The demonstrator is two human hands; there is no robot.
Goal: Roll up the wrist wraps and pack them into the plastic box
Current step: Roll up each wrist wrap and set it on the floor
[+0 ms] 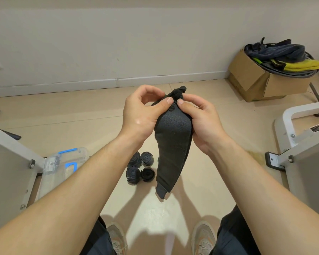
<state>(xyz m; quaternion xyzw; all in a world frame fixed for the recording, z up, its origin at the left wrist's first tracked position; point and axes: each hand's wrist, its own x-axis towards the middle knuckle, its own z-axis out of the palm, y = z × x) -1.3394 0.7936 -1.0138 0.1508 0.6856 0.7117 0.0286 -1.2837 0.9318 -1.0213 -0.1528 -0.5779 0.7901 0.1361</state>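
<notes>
Black woven fabric fills the middle of the view: an unrolled wrist wrap (pixel 173 144) hangs in the air between both hands, held up by its top end. The left hand (pixel 140 115) pinches that end between thumb and curled fingers, and the right hand (pixel 201 122) pinches it from the other side, so the two thumbs sit almost touching on the near face of the strap. A crumpled bit of the wrap pokes up just above the thumbs, while the long tail droops straight down below the hands and ends in a folded tip above the floor (pixel 63 116). Below the hands and a little to the left of the hanging tail, four rolled wrist wraps (pixel 133 173) stand on the floor in a tight two-by-two cluster, their spiral ends facing up. Further left and below the left hand lies the plastic box (pixel 63 162), clear with blue latches, on the floor and partly hidden by the left forearm; whether its lid is open cannot be told. Far to the right and above the right hand, against the wall (pixel 118 43), stands a cardboard box (pixel 256 80) heaped with dark straps and a yellow band (pixel 302 65). Grey metal frames (pixel 298 140) stand at both sides, well apart from the hands. Well below the hands, two pale shoes (pixel 203 236) rest on the floor.
</notes>
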